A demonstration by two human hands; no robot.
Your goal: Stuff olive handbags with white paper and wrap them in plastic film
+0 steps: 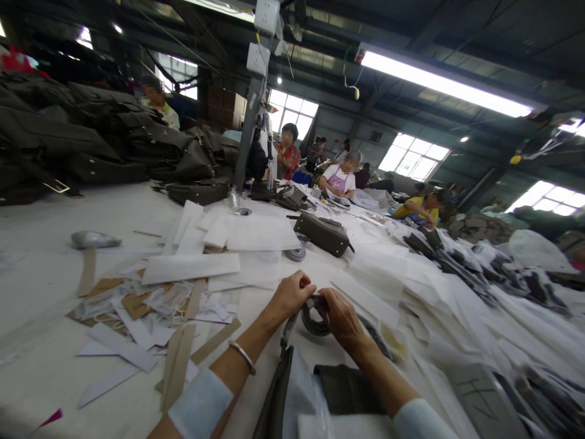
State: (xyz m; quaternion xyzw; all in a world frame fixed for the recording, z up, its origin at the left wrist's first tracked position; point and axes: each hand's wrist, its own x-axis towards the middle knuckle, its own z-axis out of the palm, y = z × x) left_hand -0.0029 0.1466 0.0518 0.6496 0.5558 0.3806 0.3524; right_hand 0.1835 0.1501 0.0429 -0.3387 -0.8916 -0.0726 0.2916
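Observation:
My left hand (293,291) is closed in a pinch. Its fingertips nearly meet those of my right hand (339,312), which is curled closed too. Between them both hands grip the end of a dark bag strap (287,332), with a small pale bit at the fingertips that I cannot make out. Just under my right hand lies a grey coil (315,326), partly hidden by the fingers. Below my forearms sits a dark olive bag (350,390), with clear plastic (322,396) and white sheet material (342,427) against it.
Cardboard strips, paper and tags (137,299) lie scattered at left, with white foam sheets (260,235) beyond. Ahead is a finished-looking dark bag (324,233) beside a grey tape roll (296,252). Piled bags (91,140) fill the far left. Co-workers sit farther back around a post (249,134).

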